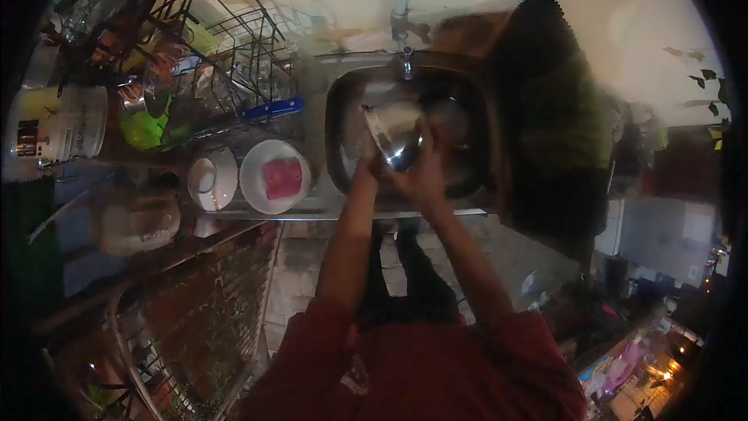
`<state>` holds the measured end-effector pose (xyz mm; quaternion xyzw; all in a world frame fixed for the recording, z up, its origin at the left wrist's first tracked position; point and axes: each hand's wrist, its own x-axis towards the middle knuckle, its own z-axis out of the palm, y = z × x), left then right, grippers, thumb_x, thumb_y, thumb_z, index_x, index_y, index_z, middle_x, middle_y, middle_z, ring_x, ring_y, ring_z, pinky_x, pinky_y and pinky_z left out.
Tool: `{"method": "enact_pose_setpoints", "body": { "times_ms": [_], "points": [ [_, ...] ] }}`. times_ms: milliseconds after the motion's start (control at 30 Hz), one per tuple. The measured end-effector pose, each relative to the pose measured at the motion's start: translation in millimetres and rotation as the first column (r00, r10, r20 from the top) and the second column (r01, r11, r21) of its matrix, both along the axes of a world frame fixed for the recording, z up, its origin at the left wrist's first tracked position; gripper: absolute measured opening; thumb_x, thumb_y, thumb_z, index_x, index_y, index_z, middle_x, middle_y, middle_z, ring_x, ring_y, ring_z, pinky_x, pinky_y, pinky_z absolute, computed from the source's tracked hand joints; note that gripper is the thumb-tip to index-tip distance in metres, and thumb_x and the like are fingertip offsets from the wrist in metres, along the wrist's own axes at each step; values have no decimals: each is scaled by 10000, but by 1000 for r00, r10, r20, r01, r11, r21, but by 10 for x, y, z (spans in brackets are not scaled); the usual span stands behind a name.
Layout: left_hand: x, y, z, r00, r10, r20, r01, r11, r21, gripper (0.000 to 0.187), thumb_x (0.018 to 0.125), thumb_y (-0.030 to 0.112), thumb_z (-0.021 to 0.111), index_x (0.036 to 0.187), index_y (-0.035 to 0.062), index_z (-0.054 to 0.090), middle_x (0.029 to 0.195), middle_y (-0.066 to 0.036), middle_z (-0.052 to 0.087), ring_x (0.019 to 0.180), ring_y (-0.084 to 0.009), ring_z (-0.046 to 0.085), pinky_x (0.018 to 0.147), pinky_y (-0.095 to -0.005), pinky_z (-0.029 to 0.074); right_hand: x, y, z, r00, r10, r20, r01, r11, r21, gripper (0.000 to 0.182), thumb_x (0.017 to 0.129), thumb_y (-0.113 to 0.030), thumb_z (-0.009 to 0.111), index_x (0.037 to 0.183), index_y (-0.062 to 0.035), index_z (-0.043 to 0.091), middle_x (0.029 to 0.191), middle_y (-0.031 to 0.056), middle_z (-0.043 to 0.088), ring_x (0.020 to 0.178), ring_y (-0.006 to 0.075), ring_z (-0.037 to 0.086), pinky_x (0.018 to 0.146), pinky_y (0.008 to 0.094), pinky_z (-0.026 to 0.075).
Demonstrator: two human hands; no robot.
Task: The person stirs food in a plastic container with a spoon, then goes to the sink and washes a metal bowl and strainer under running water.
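sink (336, 121) below tap; both hands grip steel cup (395, 134).

1. White bucket (72, 131), far left beside the dish rack (226, 47): dark marks and a small label patch stand on its side, too blurred to read.
2. Red shirt (421, 374), lower centre: a small pale emblem sits on the chest; no letters can be made out in it.
3. Steel pot (396, 132), the white bowls (274, 176) and the sink (335, 132): no writing, brand or number shows on them.
4. No legible text, number or sign appears anywhere in the view.
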<state>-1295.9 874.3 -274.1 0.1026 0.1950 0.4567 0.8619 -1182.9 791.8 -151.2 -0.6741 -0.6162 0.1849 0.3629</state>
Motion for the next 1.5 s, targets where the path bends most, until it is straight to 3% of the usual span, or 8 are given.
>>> {"method": "enact_pose_setpoints", "body": {
  "times_ms": [333,433,500,600,733,833,1000,1500],
  "points": [
    [98,133,-87,939,192,-286,-247,954,-170,670,1023,579,505,1441,57,538,1299,-125,647,1092,-231,646,904,-402,545,-193,60,-123,930,-44,365,-93,932,350,1146,631,-456,943,1583,-158,378,1582,262,302,1494,475,282,1221,577,281],
    [-11,17,-20,887,229,-402,-312,937,-155,609,1034,533,515,1426,69,551,1276,-120,657,1057,-227,661,870,-386,563,-91,-13,-45,971,83,223,-129,972,197,1078,671,-409,929,1571,-150,395,1600,249,289,1492,443,299,1226,539,283],
    [-226,-150,38,826,191,-531,-296,948,-119,569,1041,502,522,1417,77,560,1261,-117,664,1033,-224,671,848,-375,576,-10,25,-137,875,51,-481,49,980,193,911,791,-394,868,1534,-99,432,1541,221,415,1432,382,418,1194,473,341],
    [-685,-492,77,435,-132,-891,116,989,-90,565,1018,475,585,1395,55,567,1142,-82,673,1028,-209,661,836,-360,557,350,92,-279,757,-172,-631,48,977,-209,751,891,-378,785,1480,-41,464,1427,187,553,1338,338,537,1139,428,402],
    [-864,-616,-70,585,-97,-805,243,968,60,467,994,341,623,1373,74,562,1104,-63,658,939,-188,682,723,-315,575,904,198,-1013,757,-181,-629,-123,904,-408,696,920,-378,754,1447,-15,480,1342,188,626,1276,369,594,1099,440,436],
    [-802,-655,-44,550,-62,-833,132,991,14,447,1000,313,630,1339,29,567,1121,-86,671,893,-178,702,691,-307,605,1343,120,-1312,959,-86,271,181,920,-348,692,904,-312,751,1466,-25,467,1403,240,583,1303,414,562,1107,466,428],
    [-678,-566,-89,777,70,-626,-72,997,22,480,1010,339,625,1289,-47,567,1146,-147,688,874,-217,734,736,-335,645,1723,-76,-1902,948,7,317,115,924,-364,723,838,-117,682,1509,-36,423,1457,283,526,1350,451,510,1116,534,413],
    [813,-103,239,626,-161,-763,75,986,-146,449,986,313,679,1233,-57,612,1108,-157,714,806,-261,745,684,-364,651,1343,-181,-2389,993,-51,108,73,977,-202,530,984,-231,587,1463,-25,486,1407,262,565,1319,439,533,1120,496,421]
  ]
}}
